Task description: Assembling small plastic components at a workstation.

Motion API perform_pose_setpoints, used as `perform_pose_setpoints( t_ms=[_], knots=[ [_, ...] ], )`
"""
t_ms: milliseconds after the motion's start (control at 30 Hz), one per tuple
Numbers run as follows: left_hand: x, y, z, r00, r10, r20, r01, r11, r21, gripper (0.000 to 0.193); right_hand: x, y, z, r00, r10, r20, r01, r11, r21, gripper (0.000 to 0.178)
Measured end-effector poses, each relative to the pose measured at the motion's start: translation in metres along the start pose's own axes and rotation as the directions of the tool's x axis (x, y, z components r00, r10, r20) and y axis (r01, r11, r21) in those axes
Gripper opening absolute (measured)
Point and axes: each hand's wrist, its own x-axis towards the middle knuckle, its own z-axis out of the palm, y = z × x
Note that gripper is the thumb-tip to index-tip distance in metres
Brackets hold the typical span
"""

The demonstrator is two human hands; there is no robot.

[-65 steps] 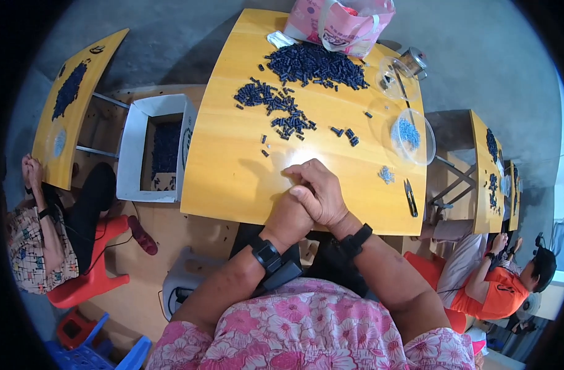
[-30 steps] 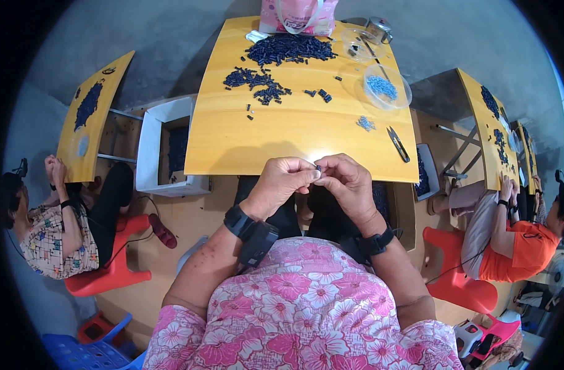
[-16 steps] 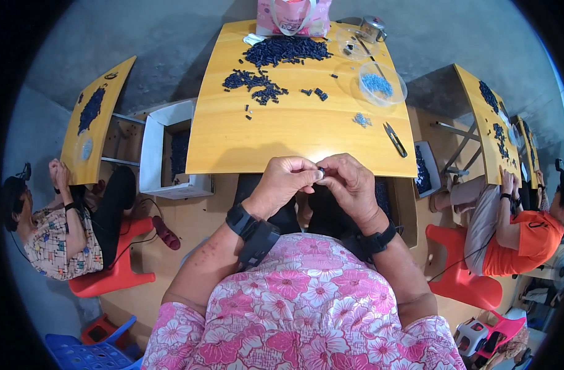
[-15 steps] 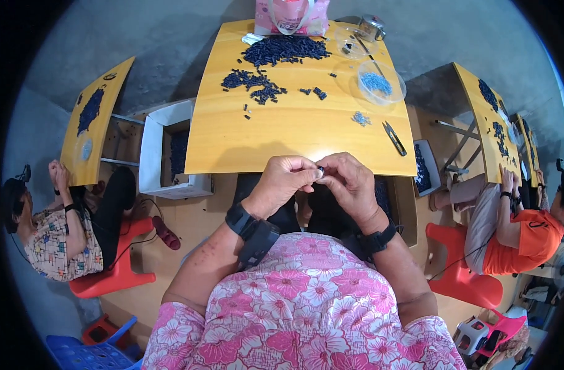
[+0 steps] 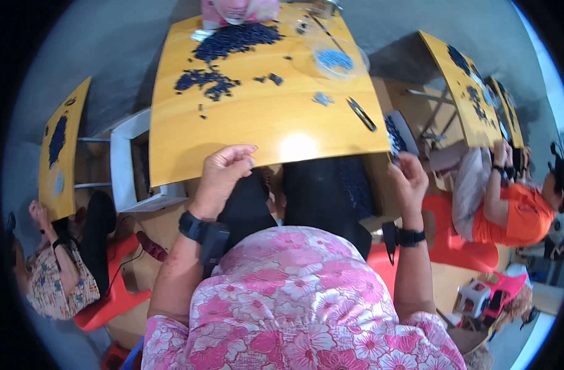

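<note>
My left hand (image 5: 225, 174) is at the table's front edge, thumb and forefinger pinched together; whatever they hold is too small to make out. Out past the table's right corner, my right hand (image 5: 409, 180) has its fingers bent in a pinch beside a white box (image 5: 407, 131) of small black pieces. Something dark shows at those fingertips, but I cannot separate it from the box's contents. On the yellow table (image 5: 269, 126) lie a large heap of short black tubular pieces (image 5: 238, 42) and a smaller scattered group (image 5: 208, 83).
Black thread snips (image 5: 361, 115) lie at the table's right, near a small pile of bluish bits (image 5: 322, 98). Behind them stands a clear round tub (image 5: 359, 68) with blue bits. A pink bag (image 5: 238, 11) is at the back. People sit at tables on both sides.
My hands have come apart from a shared hold on a small dark piece. The right went out right to the box, the left a little left. The whole view has shifted.
</note>
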Motion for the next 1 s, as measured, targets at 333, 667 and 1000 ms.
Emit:
perform_pose_setpoints(
  t_ms=[333, 667, 1000],
  knots=[
    [0.023, -0.009, -0.048, 0.924, 0.327, -0.197, -0.206, 0.861, 0.465, 0.013, -0.016, 0.114, -0.006, 0.985, 0.162, 0.055, -0.134, 0.931, -0.339, 0.023],
    [0.075, -0.001, -0.075, 0.837, 0.515, -0.185, -0.230, 0.638, 0.735, 0.025, 0.000, 0.006, 0.067, 0.955, -0.184, 0.235, 0.244, 0.934, -0.261, 0.013],
    [0.081, 0.000, -0.069, 0.841, 0.500, -0.207, -0.197, 0.640, 0.742, 0.016, 0.023, -0.034, 0.123, 0.880, -0.278, 0.385, 0.371, 0.908, -0.195, 0.011]
  ],
)
